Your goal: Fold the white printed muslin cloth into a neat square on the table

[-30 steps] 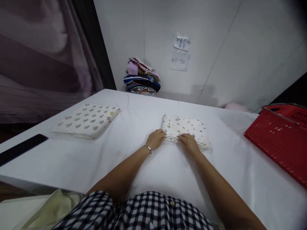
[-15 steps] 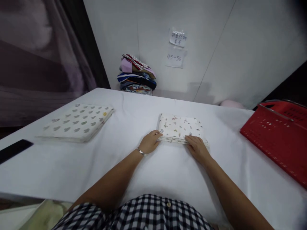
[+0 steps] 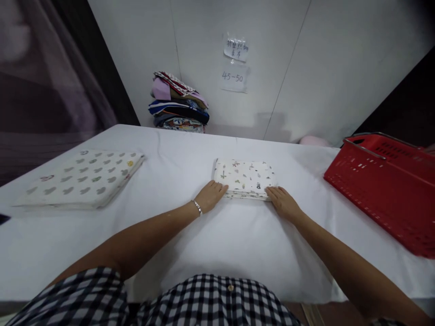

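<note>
A neatly folded white cloth (image 3: 243, 176) with small scattered coloured prints lies on the white-covered table, its layered front edge towards me. My left hand (image 3: 211, 195), with a silver bracelet at the wrist, touches its front left corner. On the front right corner rests my right hand (image 3: 282, 201), fingers stretched out and laid on the fabric. Both hands look open and press against the corners rather than wrap round them; the undersides of the fingers are hidden. Farther left lies a larger folded white cloth (image 3: 91, 174) with grey mushroom-like shapes.
At the right stands a red plastic basket (image 3: 384, 194) with a metal handle. A pile of folded fabrics (image 3: 180, 104) sits beyond the table's far edge by the wall. Handwritten paper signs (image 3: 234, 77) hang above. A dark flat object (image 3: 4, 219) shows at the left edge.
My right hand has slid outward from the front edge to the right corner of the cloth. My left hand stays by the left corner. The view has shifted right.
</note>
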A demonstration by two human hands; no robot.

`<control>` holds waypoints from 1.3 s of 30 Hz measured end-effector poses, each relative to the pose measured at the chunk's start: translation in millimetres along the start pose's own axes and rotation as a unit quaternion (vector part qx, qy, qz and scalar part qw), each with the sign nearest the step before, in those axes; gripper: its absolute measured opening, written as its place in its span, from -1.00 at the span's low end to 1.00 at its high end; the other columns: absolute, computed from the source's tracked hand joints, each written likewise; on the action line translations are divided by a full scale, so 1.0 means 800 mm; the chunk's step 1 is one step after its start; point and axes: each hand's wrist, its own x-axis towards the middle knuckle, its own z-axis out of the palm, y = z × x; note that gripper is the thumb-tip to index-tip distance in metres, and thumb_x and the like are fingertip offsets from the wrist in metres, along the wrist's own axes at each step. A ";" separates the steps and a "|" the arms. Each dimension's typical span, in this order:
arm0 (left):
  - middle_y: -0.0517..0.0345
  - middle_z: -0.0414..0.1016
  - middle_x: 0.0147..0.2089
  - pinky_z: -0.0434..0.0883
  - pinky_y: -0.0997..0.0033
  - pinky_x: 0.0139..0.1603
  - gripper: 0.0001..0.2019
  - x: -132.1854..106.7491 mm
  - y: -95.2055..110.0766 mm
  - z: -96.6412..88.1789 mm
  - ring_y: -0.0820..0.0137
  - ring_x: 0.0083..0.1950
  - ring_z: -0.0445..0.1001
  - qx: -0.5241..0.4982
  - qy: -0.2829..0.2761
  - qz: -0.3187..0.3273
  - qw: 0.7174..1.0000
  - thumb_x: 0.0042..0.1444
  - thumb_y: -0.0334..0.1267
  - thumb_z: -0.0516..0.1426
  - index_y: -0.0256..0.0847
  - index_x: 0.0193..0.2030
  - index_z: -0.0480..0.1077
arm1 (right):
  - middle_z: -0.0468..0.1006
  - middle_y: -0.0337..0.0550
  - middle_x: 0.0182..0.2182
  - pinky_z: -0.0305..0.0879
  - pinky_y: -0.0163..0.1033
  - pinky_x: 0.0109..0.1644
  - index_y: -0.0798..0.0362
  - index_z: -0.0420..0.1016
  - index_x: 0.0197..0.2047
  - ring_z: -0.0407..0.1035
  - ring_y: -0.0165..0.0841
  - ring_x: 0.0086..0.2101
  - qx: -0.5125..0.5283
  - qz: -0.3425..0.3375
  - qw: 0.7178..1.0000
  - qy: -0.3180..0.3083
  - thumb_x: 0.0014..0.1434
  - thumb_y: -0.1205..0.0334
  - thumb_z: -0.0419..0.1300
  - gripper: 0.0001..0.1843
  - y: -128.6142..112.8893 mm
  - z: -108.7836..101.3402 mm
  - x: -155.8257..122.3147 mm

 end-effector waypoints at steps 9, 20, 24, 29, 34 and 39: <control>-0.04 0.42 -0.09 0.24 0.23 0.02 -0.42 0.002 -0.015 -0.032 0.26 -0.08 0.38 -0.067 0.019 -0.020 0.997 0.00 -0.56 -0.04 -0.19 0.21 0.15 | 0.45 -0.09 0.01 0.27 0.08 0.07 -0.02 0.32 0.11 0.33 -0.18 -0.01 0.084 0.057 0.994 0.045 0.04 0.42 -0.05 -0.46 0.005 -0.030 0.007; 0.03 0.38 0.01 0.36 0.38 -0.06 -0.40 -0.008 -0.047 -0.199 0.39 -0.04 0.41 -0.449 0.103 -0.128 0.878 0.02 -0.27 0.05 -0.21 0.25 0.07 | 0.43 -0.13 0.02 0.34 -0.11 -0.06 -0.10 0.29 0.14 0.32 -0.20 -0.04 0.363 0.156 0.912 0.114 -0.01 0.24 0.18 -0.41 -0.003 -0.211 0.039; 0.05 0.45 -0.10 0.38 0.40 -0.19 -0.51 0.002 -0.058 -0.178 0.41 -0.20 0.42 -0.524 0.097 -0.212 0.819 0.04 -0.19 0.04 -0.25 0.14 0.25 | 0.44 -0.11 0.00 0.36 -0.18 -0.23 -0.09 0.28 0.15 0.39 -0.28 -0.20 0.473 0.195 0.854 0.092 -0.06 0.23 0.20 -0.36 0.013 -0.186 0.062; 0.10 0.49 -0.28 0.38 0.42 -0.32 -0.57 0.008 -0.069 -0.085 0.41 -0.33 0.43 -0.488 0.025 -0.308 0.816 0.07 -0.20 0.00 -0.30 0.07 0.32 | 0.47 -0.02 -0.04 0.35 -0.22 -0.34 0.05 0.36 0.07 0.42 -0.28 -0.27 0.529 0.287 0.797 0.055 -0.09 0.19 0.17 -0.43 0.023 -0.076 0.078; 0.04 0.52 -0.22 0.38 0.34 -0.19 -0.67 0.013 -0.075 -0.017 0.31 -0.20 0.46 -0.335 0.013 -0.345 0.877 0.08 -0.29 -0.05 -0.26 -0.07 0.42 | 0.54 -0.03 -0.13 0.36 -0.12 -0.14 0.10 0.49 -0.12 0.42 -0.23 -0.18 0.496 0.369 0.784 0.061 -0.06 0.03 0.20 -0.55 0.022 0.001 0.084; 0.02 0.50 -0.10 0.31 0.28 -0.01 -0.68 0.016 -0.076 -0.008 0.26 -0.06 0.42 -0.274 0.048 -0.274 0.921 0.15 -0.17 -0.07 -0.21 -0.14 0.44 | 0.51 -0.06 -0.08 0.27 -0.05 0.03 0.06 0.46 -0.03 0.37 -0.21 -0.07 0.426 0.366 0.825 0.061 -0.01 -0.06 0.20 -0.49 0.030 0.010 0.076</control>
